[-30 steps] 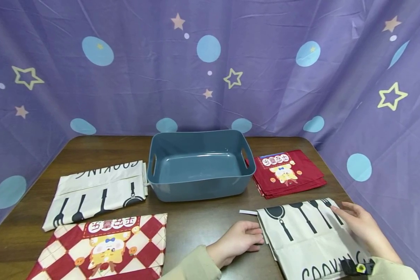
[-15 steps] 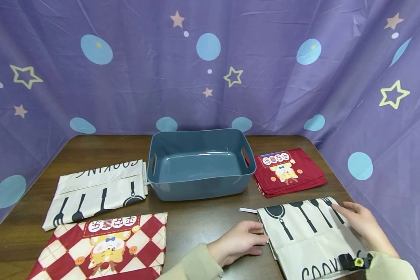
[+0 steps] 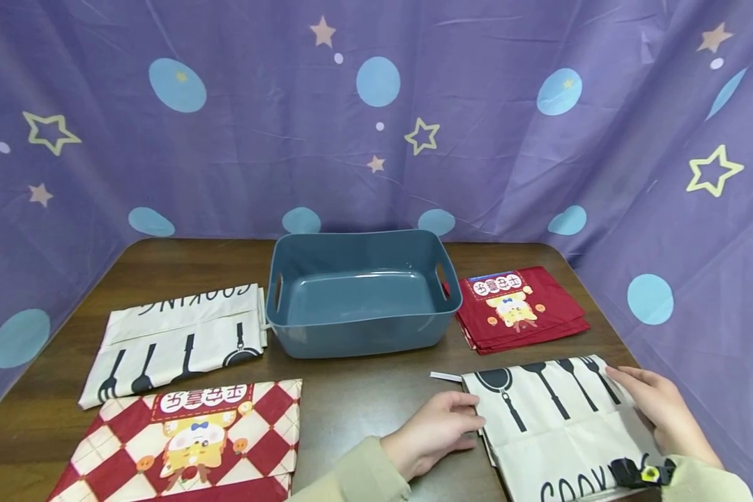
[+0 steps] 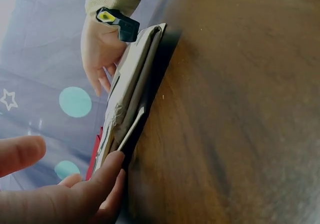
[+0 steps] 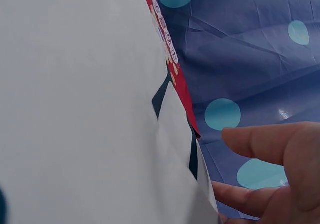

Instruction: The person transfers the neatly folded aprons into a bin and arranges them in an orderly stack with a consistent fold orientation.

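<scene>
Blue bin (image 3: 362,293) — red cloth (image 3: 519,307) beside

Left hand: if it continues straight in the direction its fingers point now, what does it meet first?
The left hand points right, fingertips already at the left edge of the folded cream cloth with black utensil prints. It would probably push into that edge at once; nothing lies between.

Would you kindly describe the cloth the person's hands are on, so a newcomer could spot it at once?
Start at the blue bin mid-table, then look to the table's near right corner. There lies a folded cream cloth, left hand and right hand at its side edges. Unlike the red cloth behind it, it shows black utensils and "COOKING".
</scene>
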### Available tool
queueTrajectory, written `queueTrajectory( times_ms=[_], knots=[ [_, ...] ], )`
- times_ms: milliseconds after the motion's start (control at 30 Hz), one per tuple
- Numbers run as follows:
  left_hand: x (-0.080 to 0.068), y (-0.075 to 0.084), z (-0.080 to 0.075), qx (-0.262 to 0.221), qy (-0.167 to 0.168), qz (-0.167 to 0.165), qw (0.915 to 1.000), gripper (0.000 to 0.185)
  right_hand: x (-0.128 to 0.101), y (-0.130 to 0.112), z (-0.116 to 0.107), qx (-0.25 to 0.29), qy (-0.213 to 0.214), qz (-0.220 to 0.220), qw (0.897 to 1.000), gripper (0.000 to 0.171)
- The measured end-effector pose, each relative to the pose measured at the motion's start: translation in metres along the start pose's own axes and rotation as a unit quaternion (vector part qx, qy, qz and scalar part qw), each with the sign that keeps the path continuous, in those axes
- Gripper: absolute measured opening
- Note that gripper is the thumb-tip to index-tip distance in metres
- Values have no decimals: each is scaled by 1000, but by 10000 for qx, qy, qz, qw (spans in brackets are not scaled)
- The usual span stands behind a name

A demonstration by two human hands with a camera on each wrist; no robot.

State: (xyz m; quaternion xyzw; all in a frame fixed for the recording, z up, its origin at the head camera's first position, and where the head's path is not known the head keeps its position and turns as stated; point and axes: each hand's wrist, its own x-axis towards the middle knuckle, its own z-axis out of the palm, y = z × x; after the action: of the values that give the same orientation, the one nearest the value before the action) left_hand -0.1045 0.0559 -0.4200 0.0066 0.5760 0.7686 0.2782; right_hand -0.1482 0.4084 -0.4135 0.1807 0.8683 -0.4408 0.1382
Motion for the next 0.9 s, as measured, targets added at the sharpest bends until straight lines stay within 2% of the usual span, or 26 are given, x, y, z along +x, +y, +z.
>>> queueTrajectory(
  times_ms=[133, 233, 367, 500, 733, 900],
  knots=[
    [2, -1, 0, -121, 131, 17, 9998, 41, -2, 4, -1, 228, 50, -294, 9993, 77],
    [5, -2, -1, -294, 231, 41, 9993, 46, -3, 8, -3, 488, 24, -405, 9980, 58],
    [6, -2, -1, -542, 391, 134, 9977, 61, -6, 10, -1, 1017, -122, -218, 9945, 23],
    [7, 0, -2, -508, 474, 150, 9975, 67, -7, 9, 0, 1285, -204, -87, 9915, 7],
    [9, 1, -4, -107, 250, 174, 9995, 57, -4, 6, 0, 806, -281, -142, 9963, 49],
    [11, -1, -4, -1, 301, 256, 9992, 51, -5, 7, 1, 735, -518, -223, 9957, 59]
  ],
)
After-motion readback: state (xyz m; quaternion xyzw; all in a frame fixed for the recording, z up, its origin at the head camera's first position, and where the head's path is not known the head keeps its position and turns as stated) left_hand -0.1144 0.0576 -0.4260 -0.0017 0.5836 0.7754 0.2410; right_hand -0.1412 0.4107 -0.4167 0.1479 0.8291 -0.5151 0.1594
